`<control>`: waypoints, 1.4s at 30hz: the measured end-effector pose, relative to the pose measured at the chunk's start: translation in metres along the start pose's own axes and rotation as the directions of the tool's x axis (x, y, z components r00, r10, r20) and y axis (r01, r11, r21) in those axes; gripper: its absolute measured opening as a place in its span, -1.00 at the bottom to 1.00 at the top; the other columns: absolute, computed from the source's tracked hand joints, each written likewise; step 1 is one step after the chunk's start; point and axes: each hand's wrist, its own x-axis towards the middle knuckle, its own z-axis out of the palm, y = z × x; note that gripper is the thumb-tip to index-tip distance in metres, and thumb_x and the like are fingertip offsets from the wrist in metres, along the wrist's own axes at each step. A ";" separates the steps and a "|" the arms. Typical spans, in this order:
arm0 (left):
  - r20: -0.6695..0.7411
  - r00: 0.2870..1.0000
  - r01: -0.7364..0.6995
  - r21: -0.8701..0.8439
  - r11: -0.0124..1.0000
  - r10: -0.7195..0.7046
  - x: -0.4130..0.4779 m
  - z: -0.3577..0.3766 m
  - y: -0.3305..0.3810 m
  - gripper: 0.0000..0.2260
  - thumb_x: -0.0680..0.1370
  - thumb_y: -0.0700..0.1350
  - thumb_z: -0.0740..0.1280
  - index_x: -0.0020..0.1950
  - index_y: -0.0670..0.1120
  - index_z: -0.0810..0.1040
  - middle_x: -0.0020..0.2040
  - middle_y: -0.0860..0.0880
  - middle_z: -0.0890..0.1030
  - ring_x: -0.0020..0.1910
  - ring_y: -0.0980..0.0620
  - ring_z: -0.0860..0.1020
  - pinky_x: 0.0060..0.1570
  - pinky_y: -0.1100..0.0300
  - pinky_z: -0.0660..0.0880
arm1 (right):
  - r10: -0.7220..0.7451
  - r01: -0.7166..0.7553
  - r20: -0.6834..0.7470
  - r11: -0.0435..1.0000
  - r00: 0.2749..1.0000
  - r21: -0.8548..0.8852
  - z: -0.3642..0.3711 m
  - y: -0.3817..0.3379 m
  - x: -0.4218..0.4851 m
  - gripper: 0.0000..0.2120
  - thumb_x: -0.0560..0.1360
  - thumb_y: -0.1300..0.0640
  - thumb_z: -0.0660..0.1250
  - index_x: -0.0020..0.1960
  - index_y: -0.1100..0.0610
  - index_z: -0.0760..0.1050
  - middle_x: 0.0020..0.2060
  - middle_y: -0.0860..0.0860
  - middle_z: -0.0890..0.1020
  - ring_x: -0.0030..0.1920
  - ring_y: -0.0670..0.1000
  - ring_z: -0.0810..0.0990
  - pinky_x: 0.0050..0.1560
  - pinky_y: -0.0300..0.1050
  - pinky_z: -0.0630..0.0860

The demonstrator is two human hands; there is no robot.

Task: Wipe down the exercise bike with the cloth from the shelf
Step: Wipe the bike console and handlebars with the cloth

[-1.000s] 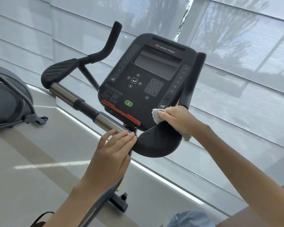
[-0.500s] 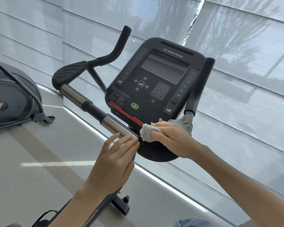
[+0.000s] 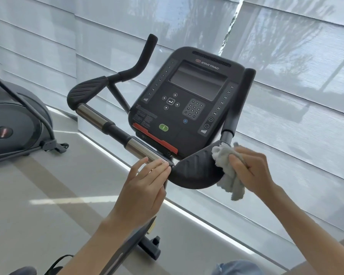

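Cloth (image 3: 228, 175), grey and crumpled, is lying against the right end of the black padded rest (image 3: 195, 172) just below the console (image 3: 187, 104) of the exercise bike (image 3: 115, 129). Its loose tail is hanging down past the edge of the rest. The right hand (image 3: 250, 169) is holding it below and to the right of the console, and its grip is curling round the bunched cloth and pinching it. The left hand (image 3: 143, 191) is resting below the console, a little to the left. Its grip is spread, and the straight fingers (image 3: 157, 166) are touching the near end of the chrome bar (image 3: 141, 149), just where the bar is meeting the rest. Far to the left of the console, another machine (image 3: 14, 128) is standing on the floor (image 3: 48, 195). Behind the console, pale blinds (image 3: 296, 108) are hanging.
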 end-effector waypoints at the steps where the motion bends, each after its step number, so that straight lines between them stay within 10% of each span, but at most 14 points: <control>1: 0.000 1.000 -0.003 0.001 1.000 0.003 0.000 0.000 0.000 -0.51 0.64 0.03 -0.04 0.13 -0.14 0.64 0.13 -0.07 0.64 0.18 -0.05 0.57 0.31 -0.15 0.32 | 0.091 -0.090 -0.056 0.996 0.994 0.009 -0.001 -0.001 0.007 -0.58 0.53 0.12 0.14 -0.48 0.13 0.19 -0.48 -0.08 0.36 -0.42 -0.13 0.32 -0.26 -0.20 0.37; 4: -0.003 1.000 -0.002 -0.023 1.000 0.002 0.000 0.000 -0.001 -0.51 0.64 0.03 -0.04 0.14 -0.15 0.64 0.14 -0.08 0.64 0.19 -0.06 0.57 0.30 -0.17 0.35 | 0.162 -0.157 0.080 0.985 0.984 -0.067 0.011 -0.011 0.027 -0.65 0.55 0.01 0.16 -0.40 0.05 0.38 -0.28 -0.26 0.55 -0.19 -0.23 0.48 -0.09 -0.25 0.37; 7: 0.008 1.000 0.000 -0.053 0.999 0.000 -0.002 0.000 0.001 -0.51 0.64 0.01 -0.06 0.16 -0.16 0.62 0.16 -0.08 0.63 0.21 -0.06 0.56 0.29 -0.19 0.37 | 0.037 0.059 0.292 0.947 0.956 -0.315 0.034 -0.018 0.021 -0.78 0.56 0.00 0.25 0.09 0.03 0.62 0.15 -0.19 0.59 0.21 -0.07 0.50 0.26 -0.04 0.34; 20: -0.020 1.000 0.019 -0.092 0.996 -0.021 -0.004 0.000 0.001 -0.47 0.66 0.01 -0.11 0.19 -0.21 0.59 0.17 -0.12 0.62 0.22 -0.10 0.54 0.26 -0.23 0.38 | -0.317 0.366 0.251 0.913 0.915 -0.182 0.053 -0.057 -0.037 -0.76 0.56 0.12 0.28 0.09 0.23 0.61 0.14 0.07 0.62 0.17 0.09 0.57 0.23 0.00 0.47; 26: -0.011 0.999 0.032 -0.081 0.996 -0.033 -0.004 0.001 0.006 -0.46 0.66 0.03 -0.11 0.19 -0.21 0.59 0.18 -0.14 0.61 0.22 -0.12 0.55 0.27 -0.21 0.39 | -0.030 0.020 -0.104 0.995 0.994 -0.099 0.015 -0.039 -0.003 -0.76 0.56 0.14 0.26 0.07 0.27 0.60 0.06 0.00 0.61 0.12 -0.03 0.54 0.23 -0.19 0.40; 32: 0.025 0.999 0.044 -0.116 0.992 -0.042 -0.005 -0.002 0.007 -0.61 0.59 -0.12 0.04 0.23 -0.21 0.57 0.21 -0.13 0.59 0.26 -0.09 0.51 0.30 -0.14 0.35 | 0.122 0.014 0.272 0.892 0.954 -0.452 0.045 -0.036 0.019 -0.71 0.60 0.05 0.18 0.11 0.15 0.61 0.14 -0.03 0.62 0.16 0.07 0.53 0.27 -0.14 0.28; 42: 0.024 0.984 0.175 -0.290 0.941 -0.175 -0.007 0.001 0.003 -0.58 0.46 -0.31 0.19 0.32 -0.16 0.42 0.24 -0.09 0.53 0.30 0.05 0.31 0.35 0.12 0.22 | -0.155 0.286 0.308 0.847 0.939 -0.448 0.061 -0.059 -0.013 -0.69 0.58 0.05 0.18 0.22 0.15 0.55 0.22 0.03 0.57 0.20 0.12 0.53 0.24 0.01 0.43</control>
